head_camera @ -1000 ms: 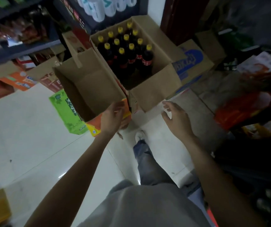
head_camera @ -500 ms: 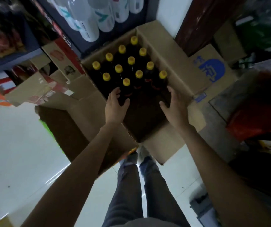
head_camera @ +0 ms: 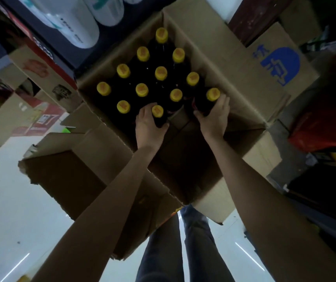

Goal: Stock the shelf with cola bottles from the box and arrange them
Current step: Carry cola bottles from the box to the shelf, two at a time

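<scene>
An open cardboard box [head_camera: 214,58] stands on the floor below me, holding several dark cola bottles with yellow caps [head_camera: 161,73]. My left hand [head_camera: 149,127] is wrapped around the nearest bottle [head_camera: 157,110] in the front row. My right hand [head_camera: 214,117] grips the bottle at the right end [head_camera: 213,94], fingers around its shoulder. Both bottles stand upright inside the box. The near half of the box is empty and dark.
An empty open carton [head_camera: 67,171] lies on the white tiled floor [head_camera: 4,200] to the left. More cartons [head_camera: 41,72] and shelving with white bottles [head_camera: 73,23] stand behind. A box with a blue print [head_camera: 281,64] and red bags [head_camera: 323,119] crowd the right. My legs [head_camera: 183,251] are below.
My view has moved closer over the box. Both hands have reached down into it and closed on two front bottles.
</scene>
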Demonstrator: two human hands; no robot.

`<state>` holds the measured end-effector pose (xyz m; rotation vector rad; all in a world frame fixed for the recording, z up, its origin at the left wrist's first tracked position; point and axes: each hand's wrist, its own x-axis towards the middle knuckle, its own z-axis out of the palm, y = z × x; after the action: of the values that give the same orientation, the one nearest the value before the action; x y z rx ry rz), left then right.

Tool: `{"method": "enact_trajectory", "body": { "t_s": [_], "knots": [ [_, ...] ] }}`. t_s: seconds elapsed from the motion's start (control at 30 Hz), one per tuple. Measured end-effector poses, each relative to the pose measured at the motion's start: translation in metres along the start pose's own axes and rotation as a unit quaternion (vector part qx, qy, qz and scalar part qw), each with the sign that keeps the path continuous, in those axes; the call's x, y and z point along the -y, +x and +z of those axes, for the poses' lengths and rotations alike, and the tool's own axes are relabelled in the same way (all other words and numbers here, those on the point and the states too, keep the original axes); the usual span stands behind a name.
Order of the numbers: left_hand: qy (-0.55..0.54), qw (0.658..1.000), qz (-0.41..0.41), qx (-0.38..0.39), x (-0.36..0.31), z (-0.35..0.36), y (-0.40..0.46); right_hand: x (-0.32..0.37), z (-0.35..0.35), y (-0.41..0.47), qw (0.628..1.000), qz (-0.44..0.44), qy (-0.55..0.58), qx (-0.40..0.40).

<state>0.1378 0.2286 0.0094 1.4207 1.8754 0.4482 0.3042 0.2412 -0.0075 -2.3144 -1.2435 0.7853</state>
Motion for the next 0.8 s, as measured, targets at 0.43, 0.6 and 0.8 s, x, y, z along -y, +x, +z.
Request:
{"method": "enact_trajectory", "body": {
  "t_s": [0.43, 0.6, 0.8],
  "knots": [
    [0.137, 0.989, 0.042, -0.023, 0.001, 0.004, 0.009, 0.000, -0.001, -0.013, 0.996, -0.031, 0.079, -0.037],
    [0.098, 0.991, 0.078, -0.052, -0.006, -0.022, -0.015, 0.014, -0.054, -0.047, 0.984, -0.031, 0.170, -0.052],
    [-0.030, 0.959, 0.275, -0.062, -0.037, -0.083, -0.074, 0.017, -0.127, -0.113, 0.936, -0.056, 0.316, -0.147]
  ]
}}
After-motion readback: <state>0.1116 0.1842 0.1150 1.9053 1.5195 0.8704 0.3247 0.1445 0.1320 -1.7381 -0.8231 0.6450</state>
